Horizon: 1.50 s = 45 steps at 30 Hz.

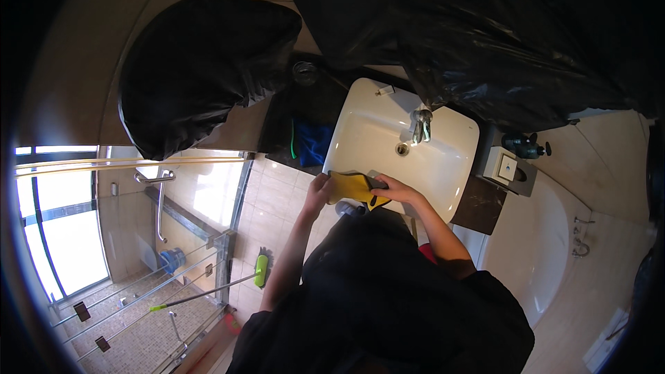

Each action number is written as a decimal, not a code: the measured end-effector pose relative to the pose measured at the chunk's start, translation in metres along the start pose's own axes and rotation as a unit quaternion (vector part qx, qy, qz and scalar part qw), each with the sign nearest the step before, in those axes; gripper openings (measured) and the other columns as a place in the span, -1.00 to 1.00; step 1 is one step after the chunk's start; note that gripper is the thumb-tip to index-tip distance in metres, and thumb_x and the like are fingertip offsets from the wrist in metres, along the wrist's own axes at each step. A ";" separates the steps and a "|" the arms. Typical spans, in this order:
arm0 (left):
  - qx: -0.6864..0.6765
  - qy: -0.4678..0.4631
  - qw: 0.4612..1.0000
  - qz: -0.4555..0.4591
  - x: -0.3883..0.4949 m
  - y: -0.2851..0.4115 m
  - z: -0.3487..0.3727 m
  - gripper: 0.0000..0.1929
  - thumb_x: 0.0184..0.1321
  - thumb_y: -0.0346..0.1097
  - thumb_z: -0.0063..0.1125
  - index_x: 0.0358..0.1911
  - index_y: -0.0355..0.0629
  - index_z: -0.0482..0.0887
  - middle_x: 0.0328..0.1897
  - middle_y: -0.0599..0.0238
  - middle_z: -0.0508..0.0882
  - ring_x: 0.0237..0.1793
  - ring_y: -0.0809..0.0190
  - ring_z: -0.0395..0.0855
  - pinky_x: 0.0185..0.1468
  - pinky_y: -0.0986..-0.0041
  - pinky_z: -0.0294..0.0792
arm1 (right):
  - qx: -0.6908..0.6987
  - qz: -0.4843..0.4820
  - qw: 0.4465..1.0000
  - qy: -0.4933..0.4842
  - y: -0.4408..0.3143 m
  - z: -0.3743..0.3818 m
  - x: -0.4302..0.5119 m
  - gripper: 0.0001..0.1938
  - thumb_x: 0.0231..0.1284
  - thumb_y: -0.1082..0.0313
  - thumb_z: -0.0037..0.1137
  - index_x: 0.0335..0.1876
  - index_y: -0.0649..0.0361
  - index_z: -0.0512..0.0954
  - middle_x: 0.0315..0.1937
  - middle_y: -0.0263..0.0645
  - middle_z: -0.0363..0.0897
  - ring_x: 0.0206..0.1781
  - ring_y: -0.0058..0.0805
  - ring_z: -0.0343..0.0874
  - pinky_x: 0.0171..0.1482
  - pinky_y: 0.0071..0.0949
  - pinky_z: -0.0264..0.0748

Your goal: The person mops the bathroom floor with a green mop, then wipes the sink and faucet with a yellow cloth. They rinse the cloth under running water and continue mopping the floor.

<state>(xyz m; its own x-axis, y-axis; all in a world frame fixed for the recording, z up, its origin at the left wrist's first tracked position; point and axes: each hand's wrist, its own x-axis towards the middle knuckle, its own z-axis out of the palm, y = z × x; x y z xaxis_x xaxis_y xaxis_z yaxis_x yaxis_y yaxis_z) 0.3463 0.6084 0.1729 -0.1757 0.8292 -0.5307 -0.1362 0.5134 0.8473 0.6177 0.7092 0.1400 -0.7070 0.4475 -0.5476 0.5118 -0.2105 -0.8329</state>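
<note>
Both my hands hold a yellow cloth with dark edging (pixel 350 186) over the near rim of a white washbasin (pixel 400 166). My left hand (pixel 318 193) grips its left end, and my right hand (pixel 397 189) pinches its right end, where a grey-black part shows. A chrome faucet (pixel 422 125) stands at the basin's far side, behind the drain (pixel 401 149). On the basin's back left corner lies a small whitish item (pixel 385 91). A blue cloth (pixel 316 143) and a thin green item (pixel 293 139) rest on the dark counter left of the basin.
Black plastic sheeting (pixel 499 52) hangs behind the basin. A tissue box (pixel 501 166) and dark pump bottles (pixel 524 145) stand at the right, near a white bathtub (pixel 535 239). A green-headed brush with a long handle (pixel 261 271) lies left, near the glass shower. A glass (pixel 305 72) sits back left.
</note>
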 end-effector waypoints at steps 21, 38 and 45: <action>0.164 0.002 0.975 0.151 0.011 -0.029 -0.029 -0.61 0.22 -0.51 0.23 0.15 -0.22 0.64 -0.19 0.20 0.72 -0.18 0.26 0.69 -0.04 0.44 0.54 | 0.550 0.055 0.809 0.199 0.033 0.018 0.008 -0.56 0.43 0.50 -0.03 0.37 0.09 0.28 0.04 -0.06 0.53 0.07 -0.25 0.63 0.05 -0.31 0.67; 0.090 -0.108 0.983 0.116 0.020 0.011 -0.052 -0.89 0.37 -0.40 0.18 -0.11 -0.23 0.62 -0.24 0.41 0.67 -0.12 0.38 0.61 0.01 0.52 0.45 | 0.011 -0.089 0.969 0.230 0.023 -0.011 -0.031 -0.80 0.16 0.38 0.31 -0.10 0.13 0.64 0.08 -0.21 0.57 0.19 -0.31 0.52 0.23 -0.38 0.42; -0.218 -0.163 0.962 -0.032 0.011 0.039 -0.010 -0.69 0.55 -0.20 -0.11 0.20 -0.21 0.46 0.11 0.25 0.61 0.19 0.27 0.58 0.25 0.36 0.45 | 0.576 -0.085 0.808 0.090 -0.022 -0.002 -0.031 -0.61 0.38 0.34 0.19 0.26 0.12 0.42 0.19 -0.28 0.54 0.27 -0.47 0.51 0.28 -0.37 0.46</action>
<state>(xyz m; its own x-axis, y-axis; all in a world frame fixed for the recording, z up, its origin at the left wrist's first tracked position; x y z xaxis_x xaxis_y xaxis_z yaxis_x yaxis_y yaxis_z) 0.3292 0.6356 0.1995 0.1530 0.8604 -0.4861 -0.5451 0.4838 0.6847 0.6289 0.7022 0.1755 -0.5845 0.6525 -0.4823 -0.4522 -0.7554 -0.4742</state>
